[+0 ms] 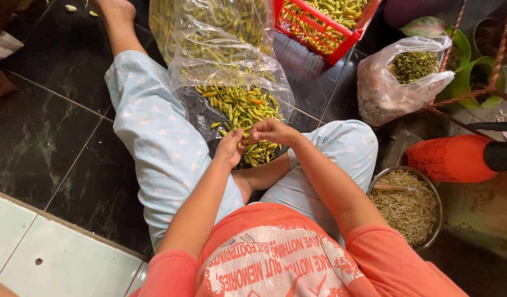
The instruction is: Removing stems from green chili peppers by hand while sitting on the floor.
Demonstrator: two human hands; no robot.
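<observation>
I sit on a dark tiled floor with a clear plastic bag [209,60] of small yellow-green chili peppers [239,107] open between my legs. My left hand [230,148] is cupped over the near end of the pile, holding chilies. My right hand [271,131] is right beside it, fingertips pinched on a chili at the pile's edge. The two hands almost touch. What lies under the palms is hidden.
A red plastic crate [314,34] of chilies stands beyond the bag. At the right sit a clear bag of green stems [399,82], a metal bowl of pale stems [407,206], an orange container [451,158] and green pots [473,77]. White tiles [50,253] lie lower left.
</observation>
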